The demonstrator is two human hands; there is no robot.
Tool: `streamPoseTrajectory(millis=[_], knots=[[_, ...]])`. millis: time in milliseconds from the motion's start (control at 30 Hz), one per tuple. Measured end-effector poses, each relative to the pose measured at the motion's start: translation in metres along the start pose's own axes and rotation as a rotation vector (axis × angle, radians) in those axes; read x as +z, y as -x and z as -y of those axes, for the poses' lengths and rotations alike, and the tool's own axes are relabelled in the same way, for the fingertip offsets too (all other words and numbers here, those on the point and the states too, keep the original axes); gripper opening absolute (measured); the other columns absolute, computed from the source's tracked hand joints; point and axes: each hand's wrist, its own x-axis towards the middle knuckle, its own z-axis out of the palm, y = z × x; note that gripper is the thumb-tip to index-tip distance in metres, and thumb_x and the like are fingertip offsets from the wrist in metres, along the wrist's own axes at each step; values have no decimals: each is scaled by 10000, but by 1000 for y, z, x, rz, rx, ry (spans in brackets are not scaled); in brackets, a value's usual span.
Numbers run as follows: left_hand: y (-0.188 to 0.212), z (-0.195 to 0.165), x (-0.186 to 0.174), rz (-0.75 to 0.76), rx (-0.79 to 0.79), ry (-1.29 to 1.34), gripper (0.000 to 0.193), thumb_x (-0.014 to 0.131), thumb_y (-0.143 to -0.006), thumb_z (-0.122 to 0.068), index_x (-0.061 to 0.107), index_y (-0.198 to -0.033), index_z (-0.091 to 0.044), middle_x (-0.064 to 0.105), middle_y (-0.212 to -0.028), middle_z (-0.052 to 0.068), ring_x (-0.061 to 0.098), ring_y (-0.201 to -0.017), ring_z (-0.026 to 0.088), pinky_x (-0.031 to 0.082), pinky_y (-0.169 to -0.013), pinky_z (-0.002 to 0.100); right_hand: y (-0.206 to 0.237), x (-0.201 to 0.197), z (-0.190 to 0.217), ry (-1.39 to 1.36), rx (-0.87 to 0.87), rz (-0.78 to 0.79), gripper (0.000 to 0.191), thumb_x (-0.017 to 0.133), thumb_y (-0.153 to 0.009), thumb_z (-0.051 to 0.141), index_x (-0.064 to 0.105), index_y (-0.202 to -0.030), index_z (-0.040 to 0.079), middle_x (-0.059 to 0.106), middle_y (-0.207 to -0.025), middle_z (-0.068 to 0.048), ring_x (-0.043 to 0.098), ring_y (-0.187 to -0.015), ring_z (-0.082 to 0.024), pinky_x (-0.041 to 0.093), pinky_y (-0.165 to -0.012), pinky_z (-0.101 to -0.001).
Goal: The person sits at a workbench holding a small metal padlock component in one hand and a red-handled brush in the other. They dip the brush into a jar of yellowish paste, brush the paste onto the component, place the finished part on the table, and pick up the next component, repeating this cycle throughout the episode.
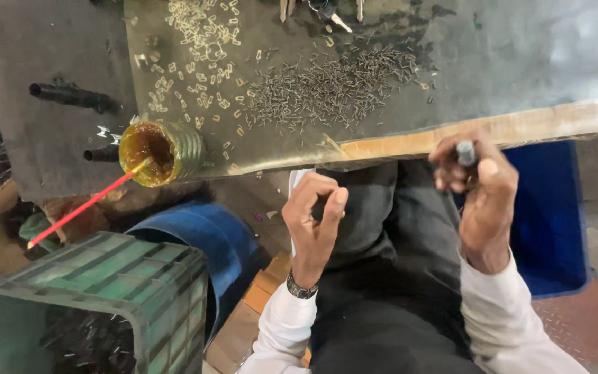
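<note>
Fingers (466,166) of right hand (479,194) were closed on small grey cylinder (465,152) | left hand (316,215) was pinched, contents unclear | pin heap (330,90) was left unsorted on worktop (520,62)

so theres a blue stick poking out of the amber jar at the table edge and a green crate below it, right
Not quite: the stick in the amber jar is red, not blue, as the head view shows. The jar does sit at the table edge, with the green crate below.
</note>
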Motion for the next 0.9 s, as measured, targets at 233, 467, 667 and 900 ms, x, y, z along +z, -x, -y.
streamPoseTrajectory(millis=[233,467,667,900], knots=[[20,-8,10,126,-12,105,87,644,-1015,-47,604,-946,-12,588,-912,38,581,-698,88,457,-637,238,45,-4,-6,329,348,79,261,565,-999,107,648,-1220,-4,677,-989,-78,677,-908,-155,540,-844,-291],[40,-19,21,183,65,163,153,725,-967,62,670,-1084,-20,682,-1052,69,707,-825,104,571,-718,245,77,-15,-26,188,327,103,212,687,-974,108,640,-1138,-19,714,-1011,-99,700,-915,-162,551,-839,-298],[48,-24,24,118,99,70,148,769,-931,54,710,-1046,-16,717,-1024,83,683,-807,108,556,-691,241,87,-26,-35,195,282,143,175,727,-967,77,655,-1101,-8,696,-998,-60,634,-888,-105,505,-790,-258],[43,-29,20,90,90,58,152,771,-925,57,707,-1044,-13,710,-1019,77,691,-855,122,567,-737,243,80,-19,-42,297,231,129,146,742,-920,11,672,-1048,14,655,-1016,-21,625,-913,-72,506,-779,-228]])
